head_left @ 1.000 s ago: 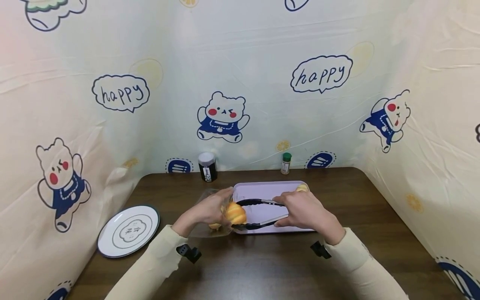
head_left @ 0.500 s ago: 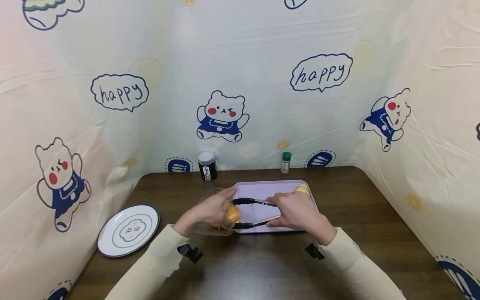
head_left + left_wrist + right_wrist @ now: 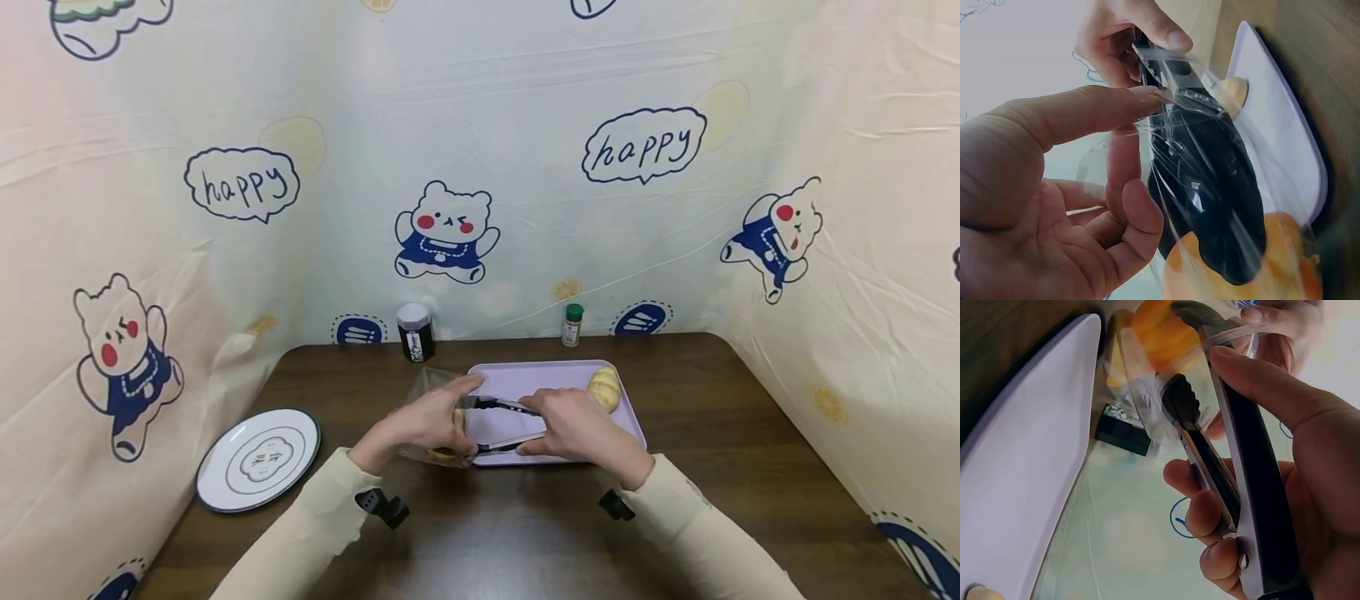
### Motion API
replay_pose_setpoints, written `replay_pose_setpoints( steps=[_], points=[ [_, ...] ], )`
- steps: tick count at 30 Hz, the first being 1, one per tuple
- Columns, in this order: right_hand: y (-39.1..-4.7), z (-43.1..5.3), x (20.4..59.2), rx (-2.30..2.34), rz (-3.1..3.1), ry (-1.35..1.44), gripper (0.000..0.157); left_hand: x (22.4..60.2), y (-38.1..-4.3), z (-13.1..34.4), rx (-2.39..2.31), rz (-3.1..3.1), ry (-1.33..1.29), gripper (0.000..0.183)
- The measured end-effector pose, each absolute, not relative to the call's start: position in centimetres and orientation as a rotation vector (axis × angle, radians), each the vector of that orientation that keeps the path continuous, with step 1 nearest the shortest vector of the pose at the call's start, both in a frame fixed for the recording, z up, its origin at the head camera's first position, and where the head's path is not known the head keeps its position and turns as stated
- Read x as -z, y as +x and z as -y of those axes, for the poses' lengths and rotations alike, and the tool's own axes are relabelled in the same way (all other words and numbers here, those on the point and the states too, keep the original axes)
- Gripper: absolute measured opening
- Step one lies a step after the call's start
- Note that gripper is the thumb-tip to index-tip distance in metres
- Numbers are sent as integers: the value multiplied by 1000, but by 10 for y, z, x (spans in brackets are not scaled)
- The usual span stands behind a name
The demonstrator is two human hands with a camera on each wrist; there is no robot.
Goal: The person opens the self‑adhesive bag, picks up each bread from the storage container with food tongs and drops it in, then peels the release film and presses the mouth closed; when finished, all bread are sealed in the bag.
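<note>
My left hand [image 3: 431, 417] pinches the mouth of a clear plastic bag [image 3: 426, 382] between thumb and fingers. Inside the bag, orange-yellow bread rolls [image 3: 1163, 331] show through the film. A pair of tongs [image 3: 1257, 462] with black scalloped heads is gripped by my right hand [image 3: 573, 421], thumb on one arm and fingers curled round the other. The tong heads reach into the bag, their arms apart, and overlap the bread in the left wrist view. A paler bread roll [image 3: 604, 388] lies on the lavender tray [image 3: 517, 377], at its right end.
The tray lies beneath my right hand on a dark wooden table [image 3: 510, 533]. A white plate [image 3: 221, 462] sits at the left. Behind stand a black jar with a pale lid [image 3: 417, 333] and a small green-capped bottle [image 3: 572, 327]. Printed cloth surrounds the table.
My right hand has moved left with the tongs, carrying the orange bread deeper into the bag, where the left hand now mostly covers it. The roll on the tray is more exposed.
</note>
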State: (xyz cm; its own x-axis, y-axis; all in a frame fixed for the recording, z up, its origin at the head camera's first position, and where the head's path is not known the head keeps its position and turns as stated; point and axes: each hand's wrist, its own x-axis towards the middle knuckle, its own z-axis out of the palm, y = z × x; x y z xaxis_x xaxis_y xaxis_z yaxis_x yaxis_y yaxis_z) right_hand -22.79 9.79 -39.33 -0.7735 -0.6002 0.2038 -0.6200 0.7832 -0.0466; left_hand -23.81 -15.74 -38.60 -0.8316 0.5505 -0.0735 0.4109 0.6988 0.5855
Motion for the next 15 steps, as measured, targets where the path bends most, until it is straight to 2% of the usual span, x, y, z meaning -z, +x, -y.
replay_pose_setpoints(
  steps=[9,15],
  points=[
    [-230,-102,390,-116,2845,955,74,387,-241,159,-803,-2725,699,104],
    [-231,-108,384,-127,2859,983,71,386,-241,160,-755,-2745,694,103]
  ],
)
